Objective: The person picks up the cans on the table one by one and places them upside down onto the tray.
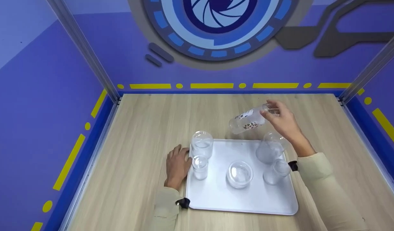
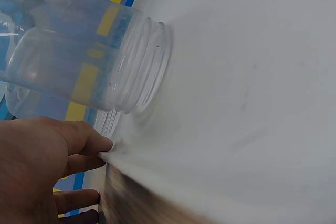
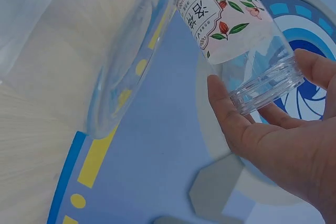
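My right hand (image 1: pixel 282 120) grips a clear plastic jar (image 1: pixel 245 122) with a floral label by one end, holding it tilted above the wood behind the tray. In the right wrist view, thumb and fingers curl round the ridged end of the labelled jar (image 3: pixel 236 30). My left hand (image 1: pixel 178 163) rests on the wood at the left edge of the white tray (image 1: pixel 241 205), its thumb side against the rim. Beside it stand a large clear jar (image 1: pixel 202 144) and a small clear jar (image 1: pixel 200 168). The left wrist view shows the threaded mouth of a jar (image 2: pixel 142 66) down on the tray.
A wide, low clear jar (image 1: pixel 240 175) stands mid-tray. At the tray's right side are a large clear jar (image 1: pixel 269 150) and a smaller clear jar (image 1: pixel 275 173), just below my right forearm. Blue-purple panels (image 1: pixel 119 51) wall the wooden table (image 1: pixel 145 128) at the back and sides.
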Action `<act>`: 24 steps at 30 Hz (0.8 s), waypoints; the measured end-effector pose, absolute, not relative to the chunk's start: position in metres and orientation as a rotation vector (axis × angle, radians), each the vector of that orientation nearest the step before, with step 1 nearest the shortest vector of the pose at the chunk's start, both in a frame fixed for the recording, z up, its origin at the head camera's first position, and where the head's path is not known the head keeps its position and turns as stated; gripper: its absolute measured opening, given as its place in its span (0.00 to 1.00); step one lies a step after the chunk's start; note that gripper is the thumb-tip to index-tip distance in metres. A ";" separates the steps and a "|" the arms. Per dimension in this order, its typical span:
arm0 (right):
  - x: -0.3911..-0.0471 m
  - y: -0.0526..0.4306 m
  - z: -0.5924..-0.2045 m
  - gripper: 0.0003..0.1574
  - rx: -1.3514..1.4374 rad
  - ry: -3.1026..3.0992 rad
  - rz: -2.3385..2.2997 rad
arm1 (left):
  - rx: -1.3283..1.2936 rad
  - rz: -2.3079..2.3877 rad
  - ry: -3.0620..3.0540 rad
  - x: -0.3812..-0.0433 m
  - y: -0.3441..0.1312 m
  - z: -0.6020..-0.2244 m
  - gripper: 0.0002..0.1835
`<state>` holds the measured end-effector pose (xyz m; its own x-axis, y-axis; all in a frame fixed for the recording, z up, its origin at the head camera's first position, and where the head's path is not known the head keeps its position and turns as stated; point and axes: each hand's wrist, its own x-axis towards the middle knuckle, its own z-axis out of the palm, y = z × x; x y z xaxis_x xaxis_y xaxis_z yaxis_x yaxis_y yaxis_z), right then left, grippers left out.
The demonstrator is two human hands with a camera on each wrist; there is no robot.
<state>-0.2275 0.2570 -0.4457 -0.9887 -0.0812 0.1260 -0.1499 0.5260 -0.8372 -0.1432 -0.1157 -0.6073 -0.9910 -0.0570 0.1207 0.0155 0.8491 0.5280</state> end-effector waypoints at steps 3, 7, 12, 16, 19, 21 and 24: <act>-0.223 0.258 -0.443 0.41 0.189 -2.676 1.524 | 0.027 -0.818 -2.883 -0.142 -0.115 -0.607 0.18; -0.219 0.257 -0.442 0.41 0.172 -2.642 1.585 | 0.022 -0.818 -2.878 -0.141 -0.115 -0.606 0.18; -0.212 0.257 -0.444 0.40 0.162 -2.593 1.654 | 0.033 -0.828 -2.884 -0.142 -0.115 -0.606 0.18; -0.206 0.258 -0.444 0.39 0.147 -2.547 1.722 | 0.034 -0.846 -2.888 -0.143 -0.115 -0.607 0.18; -0.203 0.258 -0.443 0.38 0.145 -2.500 1.787 | 0.027 -0.869 -2.882 -0.143 -0.116 -0.608 0.18; -0.200 0.259 -0.442 0.38 0.141 -2.474 1.827 | 0.024 -0.878 -2.881 -0.143 -0.117 -0.608 0.17; -0.196 0.260 -0.439 0.39 0.131 -2.471 1.836 | 0.014 -0.876 -2.874 -0.143 -0.117 -0.608 0.17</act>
